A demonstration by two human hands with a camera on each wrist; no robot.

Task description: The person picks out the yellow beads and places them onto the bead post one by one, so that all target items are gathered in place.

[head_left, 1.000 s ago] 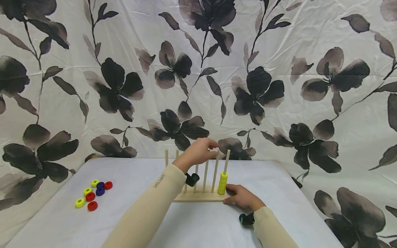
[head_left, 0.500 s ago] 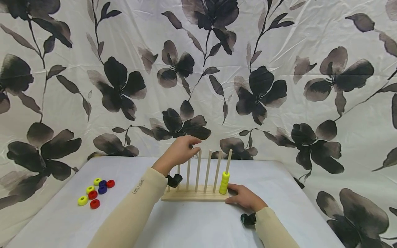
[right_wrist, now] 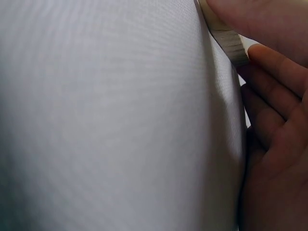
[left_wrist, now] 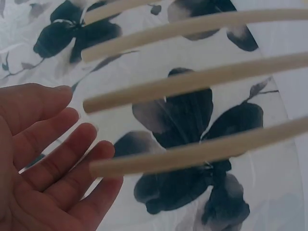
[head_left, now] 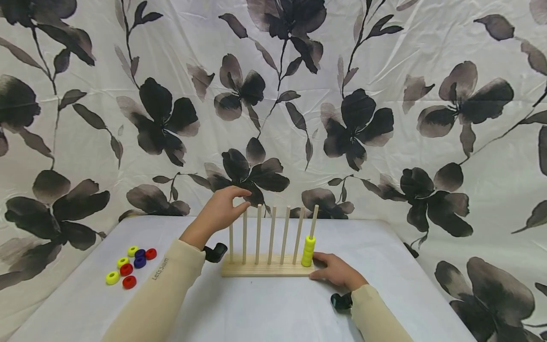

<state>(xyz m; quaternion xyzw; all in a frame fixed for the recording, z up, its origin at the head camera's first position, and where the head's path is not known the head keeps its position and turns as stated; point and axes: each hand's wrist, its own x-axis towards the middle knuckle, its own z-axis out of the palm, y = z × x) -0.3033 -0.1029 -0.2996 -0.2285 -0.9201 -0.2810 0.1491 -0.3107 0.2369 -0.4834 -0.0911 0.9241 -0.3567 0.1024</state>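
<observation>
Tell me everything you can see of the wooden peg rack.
The wooden peg rack stands upright on the white table: a pale, flat base with seven slim, round pegs in a row. Stacked yellow beads sit on the rightmost peg; the other six look bare. The right hand grips the base's right end. The left hand is near the leftmost pegs' tops; contact there is unclear.

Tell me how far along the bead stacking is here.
Done: yellow beads sit stacked on the rightmost peg.
In hand: the right hand holds the right end of the base; the left hand is empty, near the tops of the other pegs.
Remaining, probably: the loose beads, yellow, blue and red, on the table; those other pegs show no beads.
</observation>
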